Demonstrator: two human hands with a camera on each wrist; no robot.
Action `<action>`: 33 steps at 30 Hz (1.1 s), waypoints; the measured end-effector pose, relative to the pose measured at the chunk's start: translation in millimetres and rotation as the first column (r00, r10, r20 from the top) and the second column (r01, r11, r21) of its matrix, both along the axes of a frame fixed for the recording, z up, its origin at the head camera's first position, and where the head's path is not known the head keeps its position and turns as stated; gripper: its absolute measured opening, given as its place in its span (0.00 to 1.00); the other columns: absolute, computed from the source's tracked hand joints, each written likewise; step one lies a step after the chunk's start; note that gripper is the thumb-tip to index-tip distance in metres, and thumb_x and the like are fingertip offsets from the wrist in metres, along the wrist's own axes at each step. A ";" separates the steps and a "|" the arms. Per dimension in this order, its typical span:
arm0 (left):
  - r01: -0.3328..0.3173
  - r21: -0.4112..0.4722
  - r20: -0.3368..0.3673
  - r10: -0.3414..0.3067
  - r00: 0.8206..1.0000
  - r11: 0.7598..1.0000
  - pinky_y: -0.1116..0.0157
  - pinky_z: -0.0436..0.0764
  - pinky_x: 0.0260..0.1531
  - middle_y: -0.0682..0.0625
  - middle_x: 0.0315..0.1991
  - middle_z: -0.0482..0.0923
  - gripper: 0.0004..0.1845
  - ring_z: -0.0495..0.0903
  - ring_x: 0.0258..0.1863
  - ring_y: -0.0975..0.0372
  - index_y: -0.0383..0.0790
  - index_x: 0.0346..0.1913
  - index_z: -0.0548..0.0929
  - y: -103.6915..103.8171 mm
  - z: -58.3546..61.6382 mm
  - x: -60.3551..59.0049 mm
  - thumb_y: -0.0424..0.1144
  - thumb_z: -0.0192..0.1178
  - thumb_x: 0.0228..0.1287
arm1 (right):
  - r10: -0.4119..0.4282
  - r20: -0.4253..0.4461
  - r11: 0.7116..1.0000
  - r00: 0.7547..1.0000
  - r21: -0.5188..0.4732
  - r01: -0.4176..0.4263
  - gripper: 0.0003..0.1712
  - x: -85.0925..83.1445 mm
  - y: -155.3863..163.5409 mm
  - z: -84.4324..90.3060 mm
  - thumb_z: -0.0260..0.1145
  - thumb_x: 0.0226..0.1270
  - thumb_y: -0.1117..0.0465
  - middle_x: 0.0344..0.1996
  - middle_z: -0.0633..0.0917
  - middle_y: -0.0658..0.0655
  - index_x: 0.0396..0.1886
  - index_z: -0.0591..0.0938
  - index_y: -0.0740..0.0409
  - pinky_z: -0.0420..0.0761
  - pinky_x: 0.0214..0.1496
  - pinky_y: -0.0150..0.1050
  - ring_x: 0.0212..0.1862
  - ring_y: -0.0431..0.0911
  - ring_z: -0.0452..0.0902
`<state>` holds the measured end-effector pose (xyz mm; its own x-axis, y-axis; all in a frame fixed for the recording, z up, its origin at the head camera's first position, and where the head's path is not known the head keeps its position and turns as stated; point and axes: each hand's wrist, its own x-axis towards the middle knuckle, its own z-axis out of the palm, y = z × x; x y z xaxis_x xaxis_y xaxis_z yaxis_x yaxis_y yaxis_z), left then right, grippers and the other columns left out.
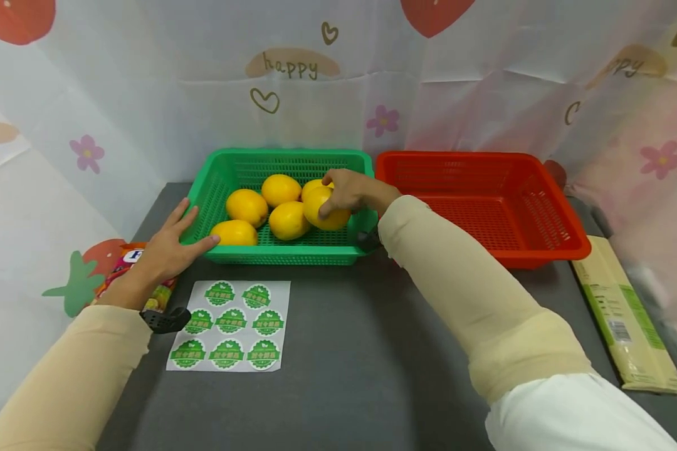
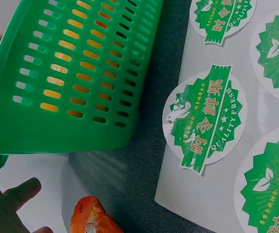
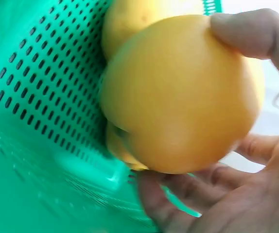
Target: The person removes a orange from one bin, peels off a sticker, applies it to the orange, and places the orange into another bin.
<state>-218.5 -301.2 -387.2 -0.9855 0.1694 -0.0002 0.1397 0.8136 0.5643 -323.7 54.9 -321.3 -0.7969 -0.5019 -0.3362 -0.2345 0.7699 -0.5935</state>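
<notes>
Our right hand (image 1: 346,191) curls round a smooth yellow mango-like fruit (image 1: 324,210) at the right end of the green perforated plastic basket (image 1: 220,178), thumb on one flank and fingers (image 3: 198,182) under the other; four more yellow fruits lie to its left in the basket; our left hand (image 1: 166,244) lies flat with straight fingers against the basket's near left corner, gripping nothing. We judge the fruit moderately heavy, firm but bruisable, with a waxy skin that may slip; a broad wrap across its widest part suits it better than a fingertip pinch. An empty red plastic basket (image 1: 564,250) stands just to the right; a white sheet of green round stickers (image 1: 228,326) lies nearer on the dark tabletop (image 1: 361,351).
</notes>
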 end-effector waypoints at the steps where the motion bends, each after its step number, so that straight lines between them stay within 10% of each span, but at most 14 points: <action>1: -0.002 -0.002 -0.003 0.002 1.000 1.000 0.31 0.47 0.58 0.50 0.77 0.29 0.47 0.41 0.70 0.35 0.41 0.77 0.45 -0.1 -0.2 -0.1 0.61 0.54 0.67 | 0.011 -0.034 1.000 0.999 -0.010 -0.011 0.47 2.7 1.9 2.8 0.73 0.54 0.51 0.58 0.70 0.60 0.70 0.62 0.60 0.78 0.48 0.44 0.49 0.52 0.72; 19: -0.015 0.014 -0.009 0.015 1.000 1.000 0.30 0.47 0.57 0.48 0.77 0.30 0.47 0.39 0.70 0.35 0.40 0.77 0.45 -4.7 -7.3 1.6 0.60 0.55 0.67 | -0.075 -0.321 0.949 0.944 -0.313 -0.031 0.41 106.4 80.7 24.5 0.74 0.47 0.50 0.49 0.77 0.51 0.62 0.73 0.59 0.78 0.43 0.42 0.45 0.46 0.72; 27: -0.007 0.020 -0.018 0.008 1.000 1.000 0.30 0.47 0.58 0.49 0.77 0.29 0.47 0.39 0.70 0.35 0.40 0.77 0.45 1.6 -4.5 -2.1 0.60 0.55 0.67 | -0.173 -0.373 0.864 0.912 -0.502 -0.041 0.39 166.1 125.3 -11.5 0.77 0.47 0.54 0.53 0.76 0.51 0.62 0.76 0.57 0.77 0.44 0.49 0.46 0.48 0.72; 33: 0.001 0.029 -0.018 -0.001 1.000 1.000 0.30 0.46 0.57 0.48 0.77 0.29 0.47 0.38 0.71 0.35 0.39 0.77 0.44 2.3 -1.3 -1.4 0.59 0.55 0.67 | -0.206 -0.293 0.844 0.934 -0.536 0.018 0.43 189.6 141.1 -50.1 0.78 0.49 0.57 0.54 0.74 0.51 0.66 0.73 0.55 0.76 0.46 0.50 0.47 0.49 0.72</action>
